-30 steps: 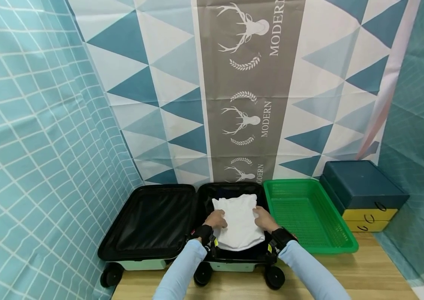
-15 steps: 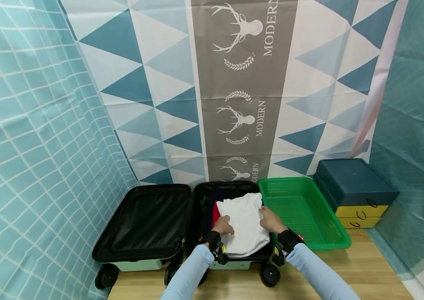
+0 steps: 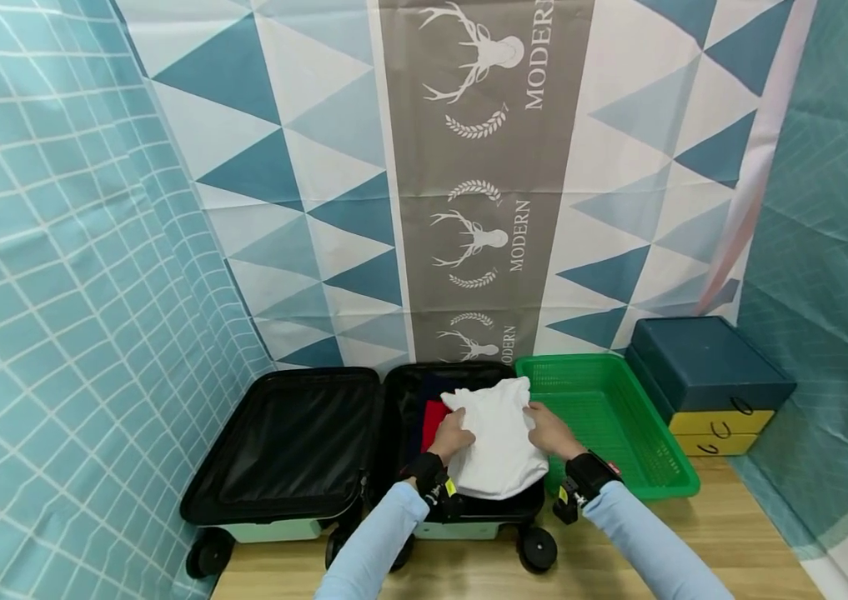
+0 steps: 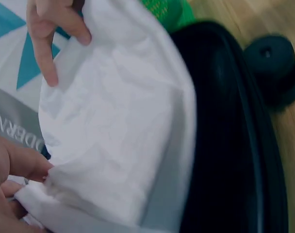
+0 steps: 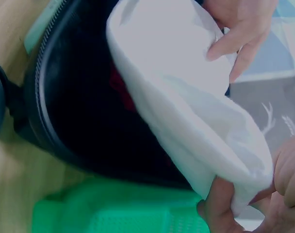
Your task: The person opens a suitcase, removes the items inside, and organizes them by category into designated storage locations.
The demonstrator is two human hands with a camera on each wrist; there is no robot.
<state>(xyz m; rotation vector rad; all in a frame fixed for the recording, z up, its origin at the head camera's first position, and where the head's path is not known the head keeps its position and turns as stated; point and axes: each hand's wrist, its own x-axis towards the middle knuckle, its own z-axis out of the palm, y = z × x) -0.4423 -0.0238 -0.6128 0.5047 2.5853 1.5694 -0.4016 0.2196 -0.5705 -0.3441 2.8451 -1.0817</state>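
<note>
A folded white garment (image 3: 494, 437) is held up over the packed half of an open suitcase (image 3: 408, 383). My left hand (image 3: 452, 435) pinches its left edge, thumb on top; the left wrist view shows the fabric bunched between the fingers of this left hand (image 4: 14, 187). On the opposite edge my right hand (image 3: 553, 431) grips the cloth, and the right wrist view shows it sagging in a fold beside the right hand (image 5: 264, 204). Beneath and left of the garment, a red cloth (image 3: 434, 421) shows inside the case, with dark fabric next to it.
The suitcase's other half (image 3: 281, 450) lies open at the left, black-lined. A green plastic basket (image 3: 682, 467) stands right against the case. Farther right are stacked dark blue and yellow boxes (image 3: 716, 367). Suitcase wheels (image 3: 538, 550) stick out towards the front of the wooden tabletop (image 3: 731, 542).
Both hands have shifted the white garment to the right within the case and raised it a little, uncovering the red cloth on its left. The head view has turned slightly.
</note>
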